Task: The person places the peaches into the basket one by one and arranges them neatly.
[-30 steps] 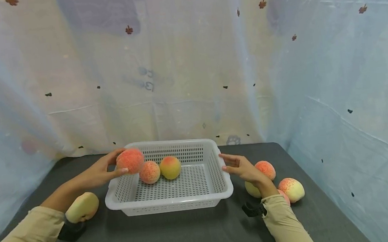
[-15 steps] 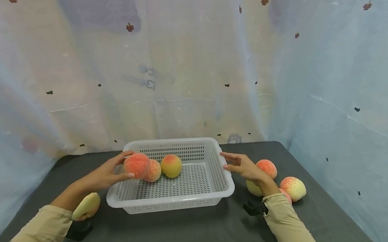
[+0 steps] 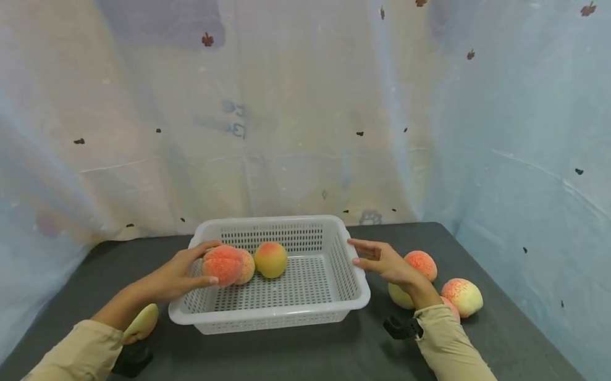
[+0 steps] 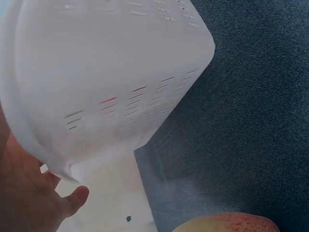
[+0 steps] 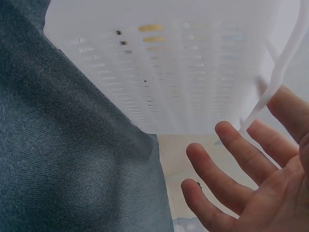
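Note:
My left hand (image 3: 177,277) reaches over the left rim of a white slotted plastic basket (image 3: 273,312). Thumb and fingers grip a fuzzy pink-red peach (image 3: 221,266), held low inside the basket in the head view. Partly behind it is a speckled peach (image 3: 247,266), and beside that a yellow peach with a red top (image 3: 270,260). At the basket's right rim, my right hand (image 3: 385,264) touches the edge with its fingers loosely spread, as the right wrist view also shows of the right hand (image 5: 256,188). From the left wrist, the basket wall (image 4: 96,58) hides the gripped peach.
A pale yellow peach (image 3: 143,322) lies left of the basket under my left forearm, and several more, including a red-and-yellow peach (image 3: 462,297), lie around my right forearm. The dark cloth-covered table (image 3: 269,374) backs onto a patterned curtain (image 3: 292,173).
My left hand has carried the pink-red peach right and down into the basket, so it now covers part of the speckled peach. The right hand stays at the rim.

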Action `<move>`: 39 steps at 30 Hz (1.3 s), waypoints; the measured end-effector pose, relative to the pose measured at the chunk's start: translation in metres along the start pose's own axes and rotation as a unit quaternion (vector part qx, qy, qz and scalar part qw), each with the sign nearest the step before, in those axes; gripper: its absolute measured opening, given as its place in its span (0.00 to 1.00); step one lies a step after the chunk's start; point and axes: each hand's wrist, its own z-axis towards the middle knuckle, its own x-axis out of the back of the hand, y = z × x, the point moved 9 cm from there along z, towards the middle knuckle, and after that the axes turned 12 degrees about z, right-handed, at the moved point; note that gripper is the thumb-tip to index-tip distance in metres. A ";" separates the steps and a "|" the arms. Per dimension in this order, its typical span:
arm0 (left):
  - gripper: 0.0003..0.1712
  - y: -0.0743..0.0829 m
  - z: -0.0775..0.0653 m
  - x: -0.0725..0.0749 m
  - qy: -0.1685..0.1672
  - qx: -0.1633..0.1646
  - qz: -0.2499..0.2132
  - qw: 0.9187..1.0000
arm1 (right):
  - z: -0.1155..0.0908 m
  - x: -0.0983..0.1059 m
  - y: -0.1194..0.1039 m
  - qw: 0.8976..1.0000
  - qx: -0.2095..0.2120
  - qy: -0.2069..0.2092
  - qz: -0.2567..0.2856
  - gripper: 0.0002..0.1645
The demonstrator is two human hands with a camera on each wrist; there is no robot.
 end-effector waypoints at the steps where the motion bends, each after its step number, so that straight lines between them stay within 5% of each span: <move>1: 0.43 0.000 0.000 0.000 0.001 -0.001 0.003 1.000 | 0.000 0.000 -0.001 1.000 0.000 0.000 0.000 0.38; 5: 0.43 0.000 0.001 0.000 0.000 0.001 0.023 1.000 | 0.000 0.000 -0.002 1.000 0.001 0.000 -0.002 0.39; 13: 0.47 -0.008 -0.001 -0.009 -0.056 0.079 0.036 0.995 | 0.000 0.000 -0.002 1.000 0.003 0.001 -0.006 0.39; 39: 0.48 -0.011 0.001 -0.028 -0.109 0.112 0.123 0.980 | 0.000 0.001 0.002 1.000 -0.004 0.003 -0.005 0.38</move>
